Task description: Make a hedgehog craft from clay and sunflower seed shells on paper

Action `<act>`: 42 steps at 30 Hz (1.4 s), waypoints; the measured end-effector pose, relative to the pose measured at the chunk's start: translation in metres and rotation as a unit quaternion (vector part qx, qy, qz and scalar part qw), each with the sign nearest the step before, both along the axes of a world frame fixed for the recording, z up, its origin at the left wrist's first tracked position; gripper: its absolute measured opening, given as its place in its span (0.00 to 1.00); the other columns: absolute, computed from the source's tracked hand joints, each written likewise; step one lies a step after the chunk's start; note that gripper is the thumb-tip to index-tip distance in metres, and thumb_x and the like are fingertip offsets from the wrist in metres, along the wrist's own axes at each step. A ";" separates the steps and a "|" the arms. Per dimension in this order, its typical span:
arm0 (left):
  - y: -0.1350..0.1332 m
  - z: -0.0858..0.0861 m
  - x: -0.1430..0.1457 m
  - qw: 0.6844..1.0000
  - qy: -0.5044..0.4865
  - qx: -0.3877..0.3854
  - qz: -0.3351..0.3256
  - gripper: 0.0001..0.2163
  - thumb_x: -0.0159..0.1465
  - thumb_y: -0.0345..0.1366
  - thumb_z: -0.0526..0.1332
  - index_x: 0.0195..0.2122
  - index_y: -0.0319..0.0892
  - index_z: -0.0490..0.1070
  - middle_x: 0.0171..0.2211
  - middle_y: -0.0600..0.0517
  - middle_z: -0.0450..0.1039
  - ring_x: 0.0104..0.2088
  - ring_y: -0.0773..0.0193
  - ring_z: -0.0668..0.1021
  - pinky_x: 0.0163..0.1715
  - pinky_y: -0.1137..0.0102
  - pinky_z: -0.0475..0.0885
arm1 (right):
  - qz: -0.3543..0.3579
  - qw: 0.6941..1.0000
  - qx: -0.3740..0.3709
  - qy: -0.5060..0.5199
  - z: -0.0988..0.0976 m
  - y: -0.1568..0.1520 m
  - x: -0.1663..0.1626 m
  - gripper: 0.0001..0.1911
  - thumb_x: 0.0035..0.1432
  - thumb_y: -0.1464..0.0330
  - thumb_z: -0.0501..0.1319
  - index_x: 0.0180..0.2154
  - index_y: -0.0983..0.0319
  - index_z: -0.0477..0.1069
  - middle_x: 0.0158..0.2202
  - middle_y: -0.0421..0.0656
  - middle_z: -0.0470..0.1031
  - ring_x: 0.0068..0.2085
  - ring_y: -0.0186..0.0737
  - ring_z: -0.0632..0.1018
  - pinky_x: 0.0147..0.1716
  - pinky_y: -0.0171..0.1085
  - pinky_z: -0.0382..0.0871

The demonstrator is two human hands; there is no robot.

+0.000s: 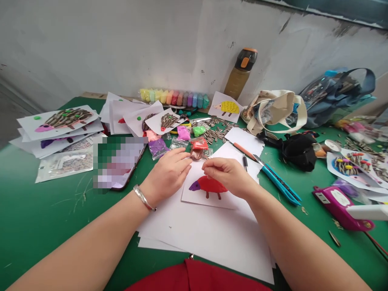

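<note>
A small white card point(194, 198) lies on a stack of white paper point(212, 238) in front of me. On it is a red clay hedgehog body point(210, 185) with a purple head and brown legs. My left hand point(168, 173) rests with its fingers flat on the card's left edge, a silver bracelet on the wrist. My right hand point(227, 173) hovers over the clay figure with fingers pinched together; what they pinch is too small to name. Small bags of coloured clay point(182, 141) lie just beyond both hands.
Finished hedgehog cards point(60, 121) are piled at the left, beside a phone point(119, 161). Sunflower seeds point(216, 131) are scattered behind. A blue utility knife point(279, 182), a pen, a row of clay packs point(174, 97), a bottle point(241, 72), bags and a pink device point(339, 204) stand to the right.
</note>
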State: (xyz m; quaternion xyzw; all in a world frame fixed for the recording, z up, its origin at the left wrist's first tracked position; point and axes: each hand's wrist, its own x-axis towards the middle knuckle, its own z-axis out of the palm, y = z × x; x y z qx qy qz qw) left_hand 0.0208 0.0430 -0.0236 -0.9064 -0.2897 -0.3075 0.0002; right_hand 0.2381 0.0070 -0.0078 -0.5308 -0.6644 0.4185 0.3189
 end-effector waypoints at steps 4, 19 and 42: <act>0.000 0.000 0.001 1.000 0.002 -0.027 0.003 0.10 0.69 0.29 0.53 0.41 0.35 0.75 0.44 0.44 0.78 0.52 0.51 0.74 0.58 0.55 0.69 | 0.070 0.981 0.152 -0.094 -0.010 -0.001 -0.008 0.11 0.60 0.75 0.58 0.32 0.59 0.78 0.34 0.41 0.76 0.37 0.36 0.75 0.39 0.36 0.68; 0.000 -0.003 0.003 0.976 0.164 -0.140 0.011 0.11 0.70 0.32 0.52 0.35 0.41 0.73 0.46 0.45 0.72 0.57 0.48 0.66 0.60 0.47 0.62 | 0.093 0.947 0.204 -0.230 -0.026 -0.002 -0.025 0.12 0.62 0.72 0.62 0.29 0.57 0.81 0.34 0.41 0.78 0.39 0.40 0.71 0.41 0.42 0.59; 0.001 -0.004 0.002 0.978 0.150 -0.143 0.007 0.09 0.69 0.31 0.54 0.38 0.42 0.74 0.46 0.45 0.73 0.58 0.48 0.66 0.59 0.47 0.62 | 0.113 0.949 0.204 -0.212 -0.016 -0.001 -0.018 0.12 0.62 0.77 0.57 0.33 0.59 0.77 0.27 0.39 0.78 0.34 0.38 0.72 0.38 0.37 0.59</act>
